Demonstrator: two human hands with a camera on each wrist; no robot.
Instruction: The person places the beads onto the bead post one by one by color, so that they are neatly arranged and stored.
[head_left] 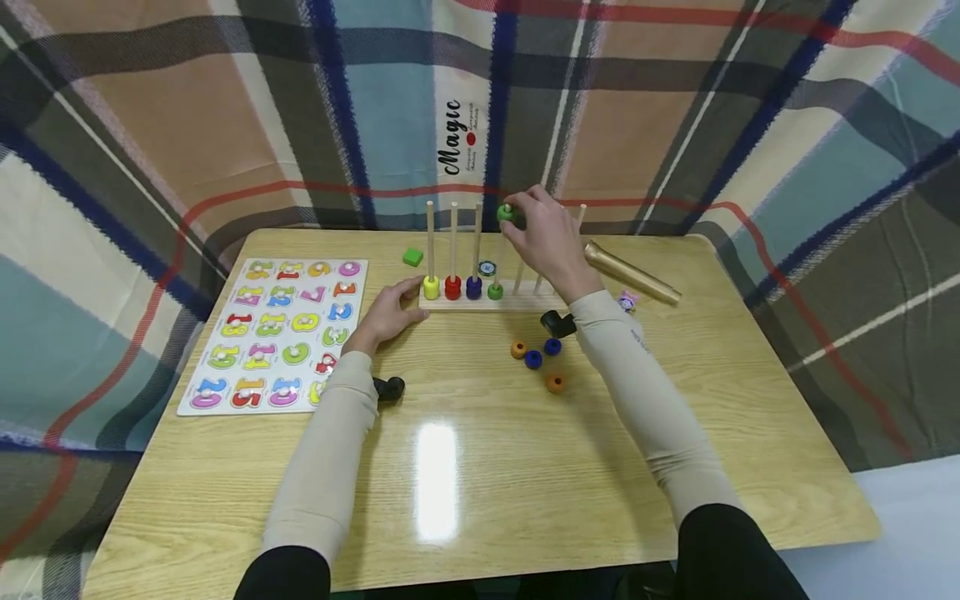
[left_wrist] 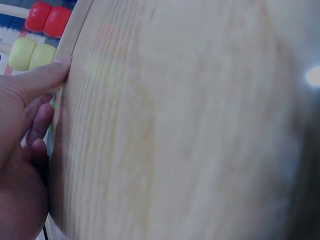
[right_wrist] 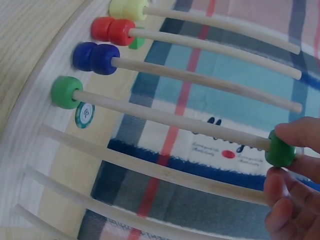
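Note:
A wooden peg stand (head_left: 480,305) has a long base with upright pegs. Two yellow beads (right_wrist: 128,9), two red beads (right_wrist: 113,30) and two blue beads (right_wrist: 96,58) are stacked on the first three pegs. One green bead (right_wrist: 67,92) sits at the foot of the fourth. My right hand (head_left: 546,237) pinches another green bead (right_wrist: 280,149) at that peg's tip, between thumb and fingers. At the base's left end, my left hand (head_left: 389,317) grips the edge, thumb (left_wrist: 47,79) at the front and fingers curled behind.
Loose orange beads (head_left: 555,383) and blue beads (head_left: 533,359) lie before the stand. A number puzzle board (head_left: 273,337) is at left, a green block (head_left: 412,257) and a round compass-like disc (head_left: 487,268) behind. A gold tube (head_left: 633,273) and small figurine (head_left: 627,301) lie at right.

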